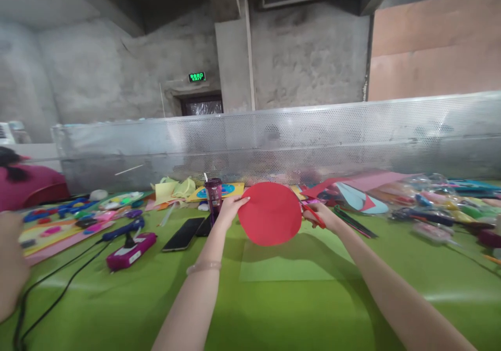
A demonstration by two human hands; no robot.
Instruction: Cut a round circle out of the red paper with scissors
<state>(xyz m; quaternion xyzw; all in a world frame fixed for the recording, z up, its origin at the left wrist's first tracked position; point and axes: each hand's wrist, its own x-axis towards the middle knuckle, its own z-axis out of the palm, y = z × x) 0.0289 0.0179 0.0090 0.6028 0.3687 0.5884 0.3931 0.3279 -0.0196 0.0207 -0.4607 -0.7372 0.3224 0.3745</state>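
Observation:
A round piece of red paper [270, 215] is held up over the table, its face toward me. My left hand [234, 207] pinches its upper left edge, thumb in front. At the paper's right edge my right hand [321, 216] is closed around red-handled scissors [319, 218]; their blades are mostly hidden at the paper's edge. Below the red paper, a light green sheet [289, 259] lies flat on the green table [250, 314]. Behind my right hand, a red paper scrap [323, 188] lies near a light blue paper piece [358, 197].
Left of my left arm are a dark phone [183, 234], a purple cup with a straw [213, 197] and a purple power strip [132, 251] with a corded blue glue gun [123, 230]. Bagged craft pieces [434, 231] lie right. A perforated metal screen [293, 137] stands behind. Another person [31, 181] sits left.

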